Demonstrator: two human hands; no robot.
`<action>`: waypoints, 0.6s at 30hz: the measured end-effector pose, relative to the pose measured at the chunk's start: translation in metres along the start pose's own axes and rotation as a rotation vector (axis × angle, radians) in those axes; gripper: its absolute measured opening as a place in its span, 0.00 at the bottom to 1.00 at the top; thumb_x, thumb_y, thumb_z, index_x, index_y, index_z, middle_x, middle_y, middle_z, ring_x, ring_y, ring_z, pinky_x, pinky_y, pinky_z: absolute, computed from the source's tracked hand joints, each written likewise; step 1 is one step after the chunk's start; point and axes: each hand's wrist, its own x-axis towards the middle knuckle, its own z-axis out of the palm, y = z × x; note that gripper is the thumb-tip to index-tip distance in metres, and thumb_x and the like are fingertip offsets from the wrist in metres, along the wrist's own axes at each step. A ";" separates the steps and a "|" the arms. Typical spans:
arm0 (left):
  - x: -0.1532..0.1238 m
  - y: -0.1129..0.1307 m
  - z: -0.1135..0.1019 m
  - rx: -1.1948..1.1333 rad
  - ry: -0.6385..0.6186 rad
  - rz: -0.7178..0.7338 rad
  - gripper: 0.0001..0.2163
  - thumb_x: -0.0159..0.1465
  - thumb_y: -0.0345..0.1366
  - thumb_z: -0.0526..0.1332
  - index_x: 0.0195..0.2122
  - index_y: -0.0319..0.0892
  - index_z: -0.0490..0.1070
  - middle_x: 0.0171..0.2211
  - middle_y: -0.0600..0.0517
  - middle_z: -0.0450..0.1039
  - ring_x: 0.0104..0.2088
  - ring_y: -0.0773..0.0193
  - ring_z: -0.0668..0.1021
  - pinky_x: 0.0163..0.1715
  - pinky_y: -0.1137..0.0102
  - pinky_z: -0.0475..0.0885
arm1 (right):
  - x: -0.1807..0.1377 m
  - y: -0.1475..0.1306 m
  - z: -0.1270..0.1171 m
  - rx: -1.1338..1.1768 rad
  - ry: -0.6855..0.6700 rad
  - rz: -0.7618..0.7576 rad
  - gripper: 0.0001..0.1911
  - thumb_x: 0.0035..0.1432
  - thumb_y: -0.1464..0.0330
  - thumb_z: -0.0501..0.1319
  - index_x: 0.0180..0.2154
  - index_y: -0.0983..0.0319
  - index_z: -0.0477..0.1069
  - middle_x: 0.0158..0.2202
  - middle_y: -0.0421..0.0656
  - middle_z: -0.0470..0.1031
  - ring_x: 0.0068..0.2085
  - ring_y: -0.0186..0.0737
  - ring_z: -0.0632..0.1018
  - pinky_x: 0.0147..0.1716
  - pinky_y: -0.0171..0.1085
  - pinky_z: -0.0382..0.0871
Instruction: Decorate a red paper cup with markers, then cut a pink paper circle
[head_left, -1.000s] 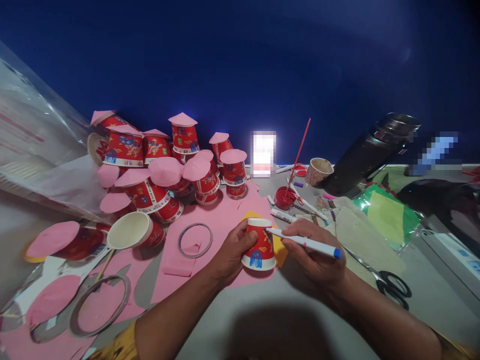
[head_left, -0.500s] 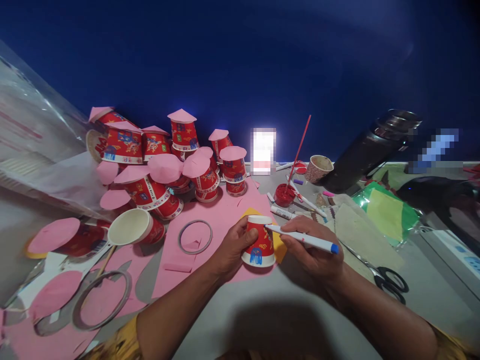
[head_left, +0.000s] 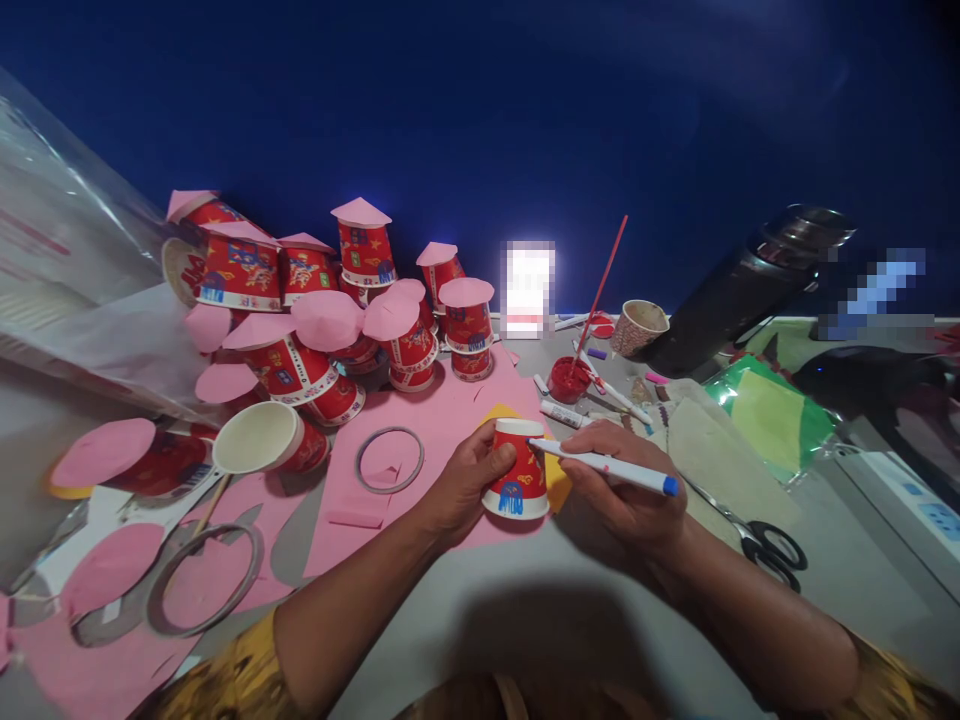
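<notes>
In the middle of the head view, my left hand (head_left: 466, 487) grips a red paper cup (head_left: 523, 474) turned upside down, thumb across its side. The cup has a white rim and a blue drawn patch low on its front. My right hand (head_left: 628, 487) is closed round a white marker (head_left: 604, 462) with a blue end cap. The marker's tip meets the cup near its upper right side. Under the cup lies pink paper (head_left: 442, 420), with a piece of yellow paper (head_left: 558, 480) just behind.
Several red cups with pink paper tops (head_left: 365, 245) are stacked at the left. Tape rings (head_left: 389, 460), a white-lined cup (head_left: 256, 440), a red paint pot (head_left: 568, 380) with a stick, scissors (head_left: 776, 548), a black flask (head_left: 742, 285) and a patterned cup (head_left: 640, 330) surround my hands.
The view has shifted slightly, so most things sit a little higher in it. Both hands keep their hold, and the marker tip stays at the cup's upper side.
</notes>
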 end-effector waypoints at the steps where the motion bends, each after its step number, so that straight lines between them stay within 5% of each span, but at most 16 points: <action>1: 0.000 0.000 0.000 -0.001 -0.002 -0.003 0.26 0.56 0.48 0.80 0.50 0.40 0.79 0.44 0.45 0.84 0.42 0.57 0.85 0.45 0.66 0.77 | 0.000 0.000 0.000 0.003 -0.001 0.005 0.06 0.65 0.74 0.66 0.41 0.59 0.80 0.33 0.45 0.86 0.33 0.44 0.87 0.35 0.40 0.82; 18: 0.000 -0.001 -0.002 -0.018 0.014 -0.005 0.26 0.55 0.48 0.81 0.49 0.40 0.78 0.44 0.45 0.84 0.42 0.57 0.84 0.48 0.65 0.76 | 0.000 -0.001 -0.002 0.000 0.021 0.038 0.05 0.66 0.73 0.66 0.41 0.58 0.80 0.32 0.43 0.86 0.31 0.43 0.86 0.32 0.39 0.82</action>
